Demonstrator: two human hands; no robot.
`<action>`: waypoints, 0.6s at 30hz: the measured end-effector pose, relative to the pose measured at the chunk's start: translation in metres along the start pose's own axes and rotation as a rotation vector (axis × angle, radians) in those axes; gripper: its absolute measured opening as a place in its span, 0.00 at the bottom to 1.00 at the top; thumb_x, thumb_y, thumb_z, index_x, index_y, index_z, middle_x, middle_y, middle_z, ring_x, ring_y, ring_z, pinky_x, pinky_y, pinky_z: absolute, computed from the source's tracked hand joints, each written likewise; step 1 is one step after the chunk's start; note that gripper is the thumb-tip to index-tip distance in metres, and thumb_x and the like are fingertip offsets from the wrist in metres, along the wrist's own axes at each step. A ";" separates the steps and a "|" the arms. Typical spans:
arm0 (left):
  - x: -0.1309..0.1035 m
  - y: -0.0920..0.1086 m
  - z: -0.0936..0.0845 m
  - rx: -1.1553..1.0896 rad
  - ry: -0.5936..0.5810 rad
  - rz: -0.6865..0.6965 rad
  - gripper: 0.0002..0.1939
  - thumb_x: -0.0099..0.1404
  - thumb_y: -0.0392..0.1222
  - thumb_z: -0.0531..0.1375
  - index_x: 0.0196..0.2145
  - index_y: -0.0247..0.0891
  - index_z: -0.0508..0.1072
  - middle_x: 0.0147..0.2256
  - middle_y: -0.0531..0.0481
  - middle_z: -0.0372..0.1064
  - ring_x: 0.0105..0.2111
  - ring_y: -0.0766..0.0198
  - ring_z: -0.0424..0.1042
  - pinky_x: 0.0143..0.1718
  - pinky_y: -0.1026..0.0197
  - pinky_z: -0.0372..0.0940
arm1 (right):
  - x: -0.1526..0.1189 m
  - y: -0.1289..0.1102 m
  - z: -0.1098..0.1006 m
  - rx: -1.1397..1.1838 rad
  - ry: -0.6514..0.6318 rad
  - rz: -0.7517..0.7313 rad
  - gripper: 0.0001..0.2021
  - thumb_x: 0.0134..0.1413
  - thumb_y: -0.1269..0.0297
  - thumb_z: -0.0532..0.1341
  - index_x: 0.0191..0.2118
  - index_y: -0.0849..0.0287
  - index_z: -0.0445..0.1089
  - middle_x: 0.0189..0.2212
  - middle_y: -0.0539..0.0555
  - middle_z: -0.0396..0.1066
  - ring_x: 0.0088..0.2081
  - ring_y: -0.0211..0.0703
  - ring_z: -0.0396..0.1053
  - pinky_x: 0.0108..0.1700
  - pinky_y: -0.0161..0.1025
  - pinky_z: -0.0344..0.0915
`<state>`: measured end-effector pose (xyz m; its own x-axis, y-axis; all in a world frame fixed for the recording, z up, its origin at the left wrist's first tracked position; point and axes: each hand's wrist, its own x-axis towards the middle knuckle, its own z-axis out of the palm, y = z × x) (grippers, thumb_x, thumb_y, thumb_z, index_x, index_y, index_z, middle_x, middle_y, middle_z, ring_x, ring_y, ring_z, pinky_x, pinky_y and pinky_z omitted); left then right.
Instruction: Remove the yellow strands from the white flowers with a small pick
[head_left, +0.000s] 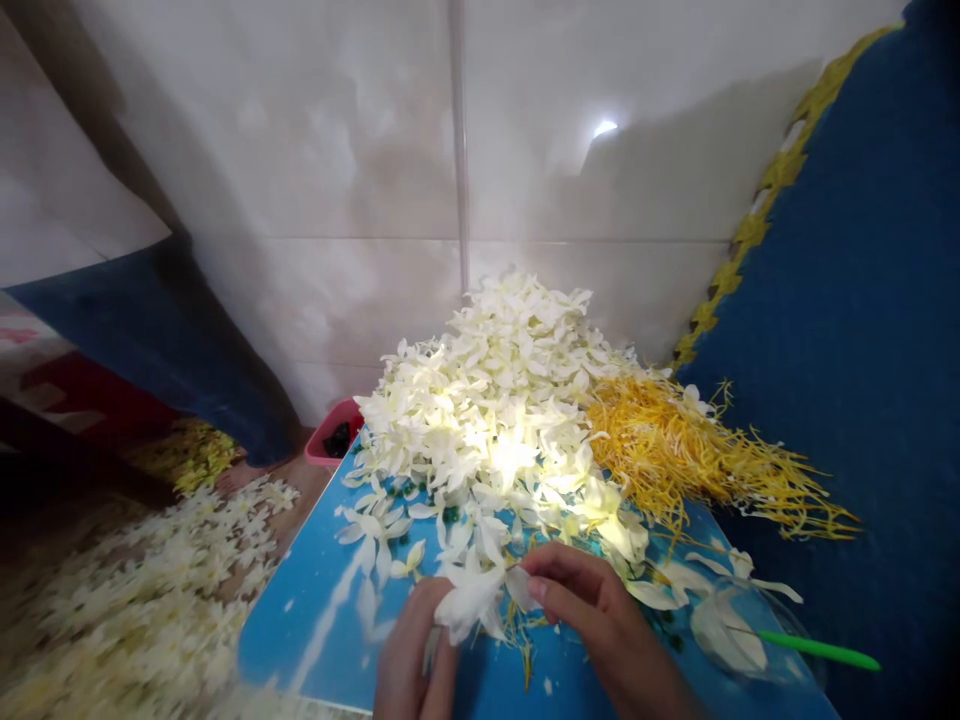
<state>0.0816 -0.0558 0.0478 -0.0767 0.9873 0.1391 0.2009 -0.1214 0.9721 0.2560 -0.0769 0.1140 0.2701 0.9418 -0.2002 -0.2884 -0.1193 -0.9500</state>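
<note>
Low over the front of a blue table [292, 640], my left hand [415, 650] is closed around a white flower [472, 598], its petals spread above the fingers. My right hand [581, 605] pinches a white petal [520, 588] at that flower's right side between thumb and forefinger. Loose yellow strands [525, 650] lie on the tabletop just below the hands. Beyond them rises a large heap of white flowers [487, 400]. To its right lies a pile of thin yellow-orange strands [675, 450].
A clear plastic dish [735, 630] with a green-handled tool [817, 650] sits at the right corner. A pink tub [334, 432] stands left of the table. White flowers [165, 590] cover the floor, near a person's leg [187, 340]. A blue mat [870, 350] leans along the right.
</note>
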 end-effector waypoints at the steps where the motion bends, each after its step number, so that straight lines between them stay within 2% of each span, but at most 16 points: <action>1: 0.002 0.004 -0.001 -0.021 -0.047 0.012 0.17 0.62 0.56 0.61 0.42 0.44 0.79 0.50 0.46 0.74 0.53 0.50 0.69 0.52 0.58 0.64 | -0.001 0.000 0.000 -0.004 -0.014 0.012 0.04 0.45 0.60 0.69 0.29 0.53 0.80 0.26 0.49 0.76 0.31 0.41 0.70 0.36 0.35 0.66; 4: 0.006 0.018 -0.003 -0.059 -0.170 0.029 0.16 0.63 0.56 0.60 0.40 0.43 0.79 0.45 0.45 0.76 0.47 0.50 0.72 0.44 0.59 0.67 | -0.004 -0.001 -0.001 -0.017 -0.012 0.051 0.04 0.42 0.62 0.69 0.28 0.53 0.79 0.26 0.49 0.76 0.30 0.40 0.69 0.36 0.34 0.66; 8: 0.000 0.028 -0.003 -0.037 -0.171 0.030 0.16 0.65 0.55 0.58 0.40 0.45 0.80 0.45 0.46 0.76 0.44 0.51 0.73 0.43 0.59 0.68 | -0.008 0.001 -0.001 -0.068 -0.030 0.048 0.03 0.43 0.62 0.68 0.26 0.54 0.79 0.26 0.49 0.75 0.31 0.41 0.69 0.36 0.35 0.65; 13: -0.015 0.017 -0.006 -0.028 -0.122 0.067 0.14 0.66 0.51 0.57 0.42 0.45 0.79 0.47 0.47 0.76 0.50 0.51 0.71 0.51 0.57 0.63 | -0.016 0.011 -0.001 -0.190 -0.082 -0.005 0.05 0.48 0.62 0.65 0.29 0.54 0.78 0.28 0.50 0.75 0.33 0.43 0.71 0.37 0.36 0.64; 16: -0.026 0.008 -0.010 -0.033 -0.117 0.100 0.14 0.66 0.51 0.57 0.43 0.45 0.78 0.48 0.47 0.75 0.49 0.52 0.71 0.49 0.57 0.65 | -0.024 0.020 -0.003 -0.303 -0.094 -0.060 0.06 0.52 0.61 0.63 0.32 0.54 0.78 0.31 0.52 0.76 0.34 0.45 0.71 0.38 0.39 0.66; 18: -0.034 0.003 -0.013 -0.033 -0.107 0.113 0.14 0.66 0.51 0.58 0.44 0.45 0.77 0.49 0.47 0.74 0.49 0.52 0.72 0.44 0.59 0.68 | -0.032 0.024 -0.006 -0.368 -0.038 -0.164 0.07 0.54 0.61 0.62 0.38 0.52 0.78 0.38 0.53 0.77 0.38 0.46 0.72 0.41 0.40 0.67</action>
<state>0.0717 -0.0913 0.0483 0.0492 0.9722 0.2291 0.1705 -0.2342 0.9571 0.2455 -0.1117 0.0963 0.2488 0.9678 -0.0368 0.1052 -0.0648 -0.9923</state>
